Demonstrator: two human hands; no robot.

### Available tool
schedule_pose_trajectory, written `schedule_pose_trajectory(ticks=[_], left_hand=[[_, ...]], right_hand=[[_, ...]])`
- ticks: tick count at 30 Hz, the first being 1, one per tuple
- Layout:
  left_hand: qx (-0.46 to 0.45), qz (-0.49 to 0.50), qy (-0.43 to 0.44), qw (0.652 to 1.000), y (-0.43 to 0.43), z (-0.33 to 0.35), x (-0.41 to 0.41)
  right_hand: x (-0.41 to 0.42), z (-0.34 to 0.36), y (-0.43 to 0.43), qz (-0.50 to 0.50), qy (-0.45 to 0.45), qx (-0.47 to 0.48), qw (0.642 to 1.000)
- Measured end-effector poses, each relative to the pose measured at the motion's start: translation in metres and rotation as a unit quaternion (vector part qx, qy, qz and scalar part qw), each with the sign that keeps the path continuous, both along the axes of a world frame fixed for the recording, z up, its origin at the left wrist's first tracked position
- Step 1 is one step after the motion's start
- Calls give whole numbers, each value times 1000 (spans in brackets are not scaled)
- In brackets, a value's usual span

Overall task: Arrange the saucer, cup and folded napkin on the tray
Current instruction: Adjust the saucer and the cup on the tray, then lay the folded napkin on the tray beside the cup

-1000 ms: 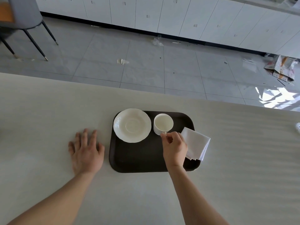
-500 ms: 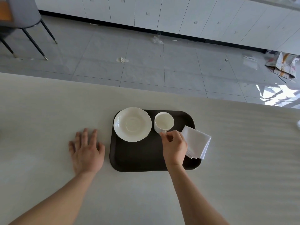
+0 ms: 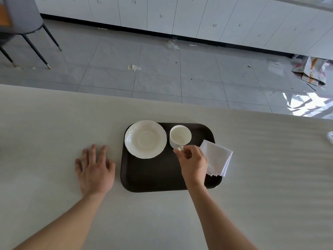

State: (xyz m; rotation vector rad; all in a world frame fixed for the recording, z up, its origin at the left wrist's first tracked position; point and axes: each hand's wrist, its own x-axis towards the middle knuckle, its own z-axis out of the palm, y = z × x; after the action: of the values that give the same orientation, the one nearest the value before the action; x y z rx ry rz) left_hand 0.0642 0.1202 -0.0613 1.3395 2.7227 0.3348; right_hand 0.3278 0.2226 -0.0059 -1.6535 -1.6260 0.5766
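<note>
Grey tiled floor (image 3: 162,73) with scattered paper scraps is showing beyond the pale counter (image 3: 54,132), white cabinet fronts (image 3: 180,15) running along the far wall, chair legs (image 3: 36,49) at top left. Dark brown tray (image 3: 153,177) is sitting on the counter near its far edge. White saucer (image 3: 145,139) is resting on the tray's far left corner, its rim slightly overhanging the tray edge. White cup (image 3: 180,137) is standing upright just right of the saucer, directly on the tray, near but not on the saucer; it is looking empty. Right hand (image 3: 193,164) is reaching over the tray, thumb and fingers pinching closed on the cup's handle at the near side of the cup. Folded white napkin (image 3: 217,157) is lying at the tray's right edge, partly hanging off over the counter, just beside the right hand and partly hidden behind it. Left hand (image 3: 94,170) is lying open, palm down and fingers spread flat on the counter, just left of the tray, not touching it and holding nothing.
</note>
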Motion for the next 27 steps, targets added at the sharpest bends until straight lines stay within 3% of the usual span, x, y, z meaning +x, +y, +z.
schedule_pose_trajectory(ticks=[7, 12, 17, 22, 27], left_hand=[[-16, -10, -12, 1000, 0, -2, -2], [-29, -9, -79, 996, 0, 17, -4], [132, 19, -103, 986, -14, 61, 37], [178, -143, -173, 958, -8, 91, 132], [123, -256, -195, 939, 20, 86, 193]], right_hand=[[27, 5, -9, -32, -6, -12, 999], [75, 12, -22, -45, -34, -14, 998], [127, 15, -21, -105, 1, -84, 991], [149, 20, -5, -96, 14, -157, 983], [153, 16, 8, -64, -26, -246, 967]])
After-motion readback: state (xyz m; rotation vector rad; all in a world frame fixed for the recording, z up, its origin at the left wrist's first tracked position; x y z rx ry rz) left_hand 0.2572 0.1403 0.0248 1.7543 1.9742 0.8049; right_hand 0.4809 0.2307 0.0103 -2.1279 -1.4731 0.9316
